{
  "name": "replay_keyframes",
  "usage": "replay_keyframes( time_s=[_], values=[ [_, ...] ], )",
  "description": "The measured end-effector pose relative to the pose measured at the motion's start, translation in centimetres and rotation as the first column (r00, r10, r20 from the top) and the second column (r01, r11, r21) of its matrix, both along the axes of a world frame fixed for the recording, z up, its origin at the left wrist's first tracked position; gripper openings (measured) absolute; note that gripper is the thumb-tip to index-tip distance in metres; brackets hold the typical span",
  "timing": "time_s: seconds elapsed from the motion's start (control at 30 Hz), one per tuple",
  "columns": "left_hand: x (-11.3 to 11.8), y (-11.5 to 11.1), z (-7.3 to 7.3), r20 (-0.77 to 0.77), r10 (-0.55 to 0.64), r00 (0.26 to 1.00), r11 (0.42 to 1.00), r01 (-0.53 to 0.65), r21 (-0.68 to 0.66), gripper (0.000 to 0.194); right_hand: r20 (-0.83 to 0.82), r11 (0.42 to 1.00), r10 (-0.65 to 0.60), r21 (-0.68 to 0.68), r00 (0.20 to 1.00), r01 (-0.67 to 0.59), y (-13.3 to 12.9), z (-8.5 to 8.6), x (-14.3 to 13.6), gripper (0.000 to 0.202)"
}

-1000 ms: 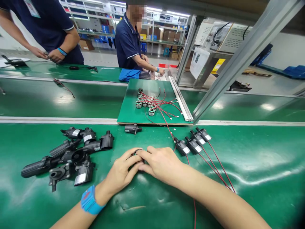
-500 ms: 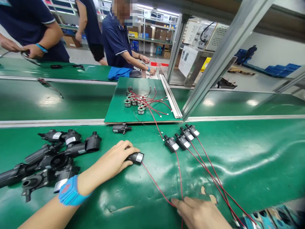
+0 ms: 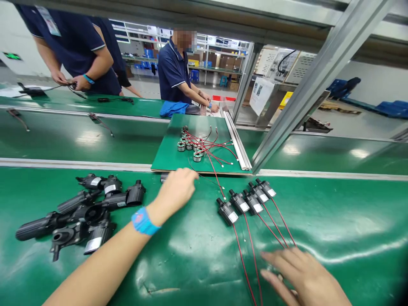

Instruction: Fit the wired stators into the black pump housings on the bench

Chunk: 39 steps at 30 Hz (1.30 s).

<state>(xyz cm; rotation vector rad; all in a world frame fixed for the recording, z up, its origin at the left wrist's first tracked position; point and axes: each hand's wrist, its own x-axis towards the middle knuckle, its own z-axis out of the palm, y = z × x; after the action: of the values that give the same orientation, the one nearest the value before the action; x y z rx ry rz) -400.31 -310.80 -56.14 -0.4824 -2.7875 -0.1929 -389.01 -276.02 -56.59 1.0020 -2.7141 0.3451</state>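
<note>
My left hand (image 3: pixel 177 189), with a blue wristband, is just in front of the raised board. Its fingers bend downward and the tips are hidden. Part of a black pump (image 3: pixel 164 176) shows behind it. My right hand (image 3: pixel 299 270) is slightly blurred, thumb and fingers apart, holding nothing, over the lower right of the mat near the red wires (image 3: pixel 253 250). Those wires run from several black pumps with white labels, lined up in a slanting row; the nearest pump (image 3: pixel 227 211) is at the row's left end.
Several black pump housings (image 3: pixel 95 210) are heaped at left on the green mat (image 3: pixel 191 259). Small round motor parts (image 3: pixel 197 157) with red wires lie on the raised green board (image 3: pixel 165 157). A metal post (image 3: pixel 306 89) slants at right. Co-workers stand across the bench.
The pump from my left hand now lies at the left end of the row. My left hand has moved up toward the board, my right hand rightward off the wire. The view has shifted.
</note>
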Motion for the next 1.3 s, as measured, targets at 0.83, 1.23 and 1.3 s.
replay_keyframes(
  time_s=[0.83, 1.23, 1.3],
  values=[
    [9.3, -4.0, -4.1, 0.289, -0.027, 0.957, 0.495, -0.239, 0.835, 0.069, 0.008, 0.981, 0.187, -0.047, 0.982, -0.186, -19.3, 4.4, -20.8, 0.035],
    [10.1, -2.2, -5.4, 0.166, -0.088, 0.982, 0.511, -0.099, 0.854, 0.072, 0.143, 0.960, 0.279, -0.006, 0.950, -0.281, -17.8, 4.3, -8.0, 0.040],
    [10.3, -2.2, -5.5, 0.154, -0.085, 0.984, 0.531, -0.086, 0.843, 0.071, 0.053, 0.959, 0.276, 0.045, 0.960, -0.278, -18.2, 3.9, -8.0, 0.039]
  ],
)
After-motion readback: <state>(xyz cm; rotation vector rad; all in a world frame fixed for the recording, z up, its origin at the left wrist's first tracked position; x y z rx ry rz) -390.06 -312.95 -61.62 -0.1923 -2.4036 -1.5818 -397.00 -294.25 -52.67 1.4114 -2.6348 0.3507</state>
